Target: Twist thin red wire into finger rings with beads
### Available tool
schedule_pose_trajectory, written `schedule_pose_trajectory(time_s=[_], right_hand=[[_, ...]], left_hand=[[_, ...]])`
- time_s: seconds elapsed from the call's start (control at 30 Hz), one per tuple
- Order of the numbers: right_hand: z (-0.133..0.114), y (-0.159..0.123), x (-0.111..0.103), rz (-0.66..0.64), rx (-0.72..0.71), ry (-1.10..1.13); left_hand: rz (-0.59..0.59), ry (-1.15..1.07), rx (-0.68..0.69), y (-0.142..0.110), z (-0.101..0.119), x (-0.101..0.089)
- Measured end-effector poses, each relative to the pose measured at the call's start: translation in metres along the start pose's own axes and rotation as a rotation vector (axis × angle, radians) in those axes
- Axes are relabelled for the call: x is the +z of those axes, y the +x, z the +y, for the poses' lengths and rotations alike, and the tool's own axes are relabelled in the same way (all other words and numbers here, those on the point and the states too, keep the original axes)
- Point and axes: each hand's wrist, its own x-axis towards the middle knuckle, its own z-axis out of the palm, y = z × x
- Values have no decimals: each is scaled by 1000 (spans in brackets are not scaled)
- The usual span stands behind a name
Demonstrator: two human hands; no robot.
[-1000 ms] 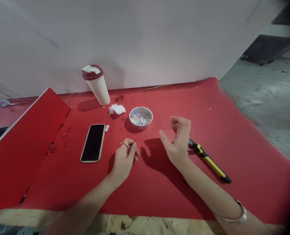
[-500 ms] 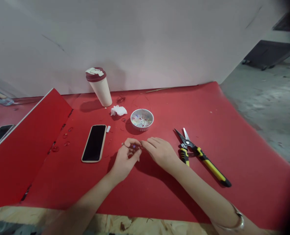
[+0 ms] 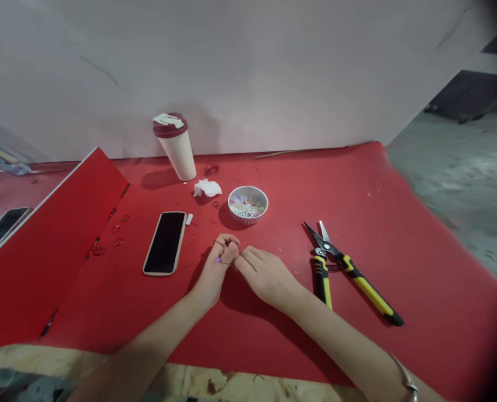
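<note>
My left hand is curled, with its fingertips pinched around a small purple bead on a thin wire. My right hand lies just to its right, with its fingers together and touching the left fingertips. Whatever the right fingertips hold is hidden. Beyond my hands, a perforated metal bowl holds several colourful beads. To the right lie shears with yellow-and-black handles, apart from my right hand. On the left, a black-screened phone lies face up.
Both arms rest on a red mat. A white tissue, a lidded cream tumbler and a wire coil stand at the back. A red board rises on the left, with small rings beside it.
My hands have stayed together at the middle of the mat, with the fingers shifting slightly. The view has drifted a little, so everything appears slightly further right.
</note>
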Motion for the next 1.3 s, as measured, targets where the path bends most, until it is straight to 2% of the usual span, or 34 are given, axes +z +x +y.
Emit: schedule_pose_trajectory(time_s=[0.13, 0.2, 0.3, 0.4, 0.47, 0.53, 0.73, 0.87, 1.03, 1.17, 1.3], right_hand=[[-13, 3, 4, 30, 67, 238], [-18, 4, 1, 27, 200, 457], [-20, 8, -7, 20, 472, 831], [-17, 10, -12, -24, 720, 1158], [-13, 11, -13, -47, 825, 1335], [-9, 10, -12, -57, 865, 1454], [-4, 6, -9, -117, 881, 1515], [-8, 6, -8, -160, 849, 1598], [-8, 5, -5, -212, 914, 1696], [-7, 6, -5, -214, 883, 1651], [-8, 5, -4, -123, 833, 1504]], left_hand=[[-112, -141, -25, -2, -2, -4], [-179, -196, -73, -2, 0, -6], [-259, -221, -97, -3, 1, -6], [-266, -203, -74, -2, -1, -6], [-248, -192, -70, -1, -4, -6], [-253, -193, -74, -1, -8, -7], [-250, -173, -48, -5, -8, -4], [-249, -181, -106, -7, -4, 0], [-277, -192, -165, -4, -6, 0], [-301, -157, -170, -3, -8, -2], [-230, -125, -131, -3, -7, -1]])
